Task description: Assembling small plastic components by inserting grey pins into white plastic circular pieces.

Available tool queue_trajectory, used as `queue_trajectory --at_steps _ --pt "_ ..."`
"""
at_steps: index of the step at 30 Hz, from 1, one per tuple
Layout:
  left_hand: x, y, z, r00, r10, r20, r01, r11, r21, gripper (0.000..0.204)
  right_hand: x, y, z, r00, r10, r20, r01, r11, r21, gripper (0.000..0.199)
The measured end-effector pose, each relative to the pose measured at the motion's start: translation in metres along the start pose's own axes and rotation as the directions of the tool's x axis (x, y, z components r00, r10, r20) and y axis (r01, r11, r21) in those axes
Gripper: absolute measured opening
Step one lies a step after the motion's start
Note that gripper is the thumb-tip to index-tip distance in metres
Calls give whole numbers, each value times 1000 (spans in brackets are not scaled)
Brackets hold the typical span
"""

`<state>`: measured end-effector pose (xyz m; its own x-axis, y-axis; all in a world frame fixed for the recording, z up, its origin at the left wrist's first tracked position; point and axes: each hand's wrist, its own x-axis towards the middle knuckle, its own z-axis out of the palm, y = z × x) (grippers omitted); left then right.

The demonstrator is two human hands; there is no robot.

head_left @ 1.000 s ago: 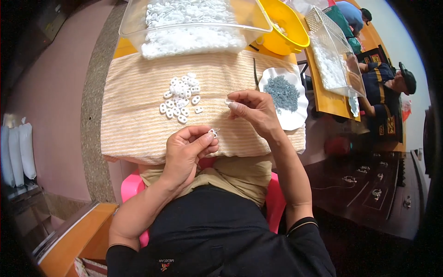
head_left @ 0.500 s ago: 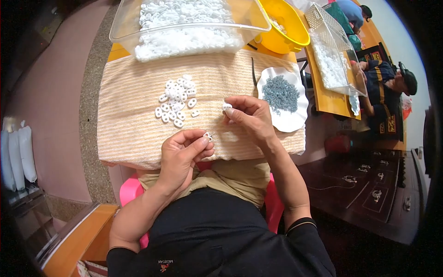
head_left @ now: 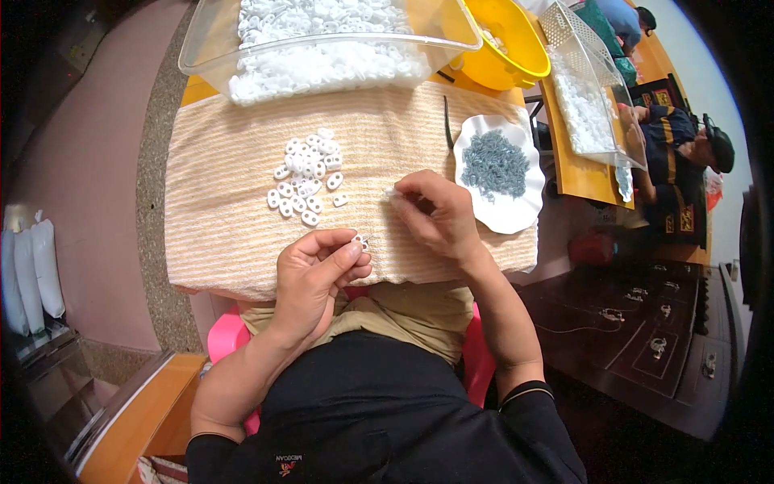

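While the left hand (head_left: 313,268) kept pinching a two-holed white plastic piece (head_left: 358,240) mid-frame, I saw the right hand (head_left: 442,216), apart, blur, its hold unclear, handling apparently mid-step.

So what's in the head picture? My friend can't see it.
A person's left hand pinches a small white piece over striped cloth; the right hand, blurred, hovers alongside. Nearby lie a pile of two-holed white pieces and a plate of grey bits.
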<state>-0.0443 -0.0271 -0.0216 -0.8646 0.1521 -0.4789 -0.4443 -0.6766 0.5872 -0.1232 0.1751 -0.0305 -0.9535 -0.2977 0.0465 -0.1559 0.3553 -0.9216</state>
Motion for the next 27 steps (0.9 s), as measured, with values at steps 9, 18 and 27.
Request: queue_trajectory --at_steps 9,18,27 --pt "0 1 0 1000 -10 -14 10 1000 5 15 3 -14 -9 915 -376 144 376 670 -640 20" --pt "0 0 -1 1000 -18 -3 18 1000 19 15 0 -33 -12 937 -180 299 345 606 -717 36" --pt "0 0 0 1000 -15 0 15 999 41 14 -6 -28 -15 947 -209 244 303 833 -463 38"
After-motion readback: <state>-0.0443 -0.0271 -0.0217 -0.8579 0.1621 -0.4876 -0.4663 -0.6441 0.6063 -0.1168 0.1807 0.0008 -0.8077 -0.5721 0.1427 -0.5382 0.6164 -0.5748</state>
